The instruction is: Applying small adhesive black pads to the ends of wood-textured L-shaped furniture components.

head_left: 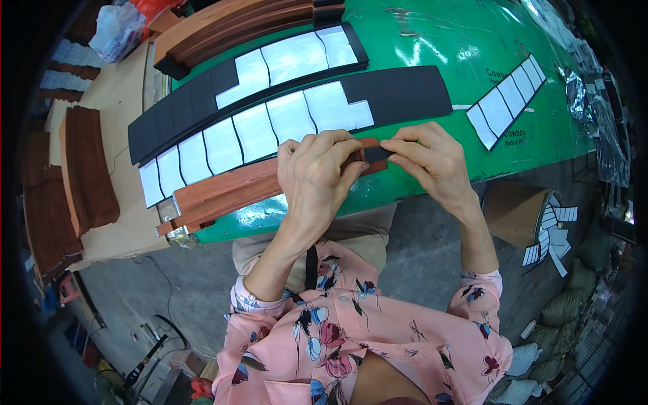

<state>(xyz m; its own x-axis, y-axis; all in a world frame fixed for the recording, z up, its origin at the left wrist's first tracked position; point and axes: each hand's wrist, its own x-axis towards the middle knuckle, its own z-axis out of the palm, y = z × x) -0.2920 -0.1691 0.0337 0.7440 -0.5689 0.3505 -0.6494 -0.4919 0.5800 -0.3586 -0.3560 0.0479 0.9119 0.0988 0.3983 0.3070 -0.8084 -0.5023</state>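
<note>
A reddish-brown wooden moulding (229,190) lies along the near edge of the green table. My left hand (314,167) is closed round its right part. At its right end sits a small black foam piece (376,154), pinched between the thumb and fingers of my right hand (432,160). Just beyond the wood lie two long black foam sheets (398,94). White backing pieces (253,138) partly cover them, with black showing where the backing is gone.
At the right of the green table (432,40) lies a separate white-backed strip (506,101). More brown mouldings rest at the back (236,34) and on cardboard at the left (91,169). A cardboard box (516,212) with white-backed scraps stands on the floor at the right.
</note>
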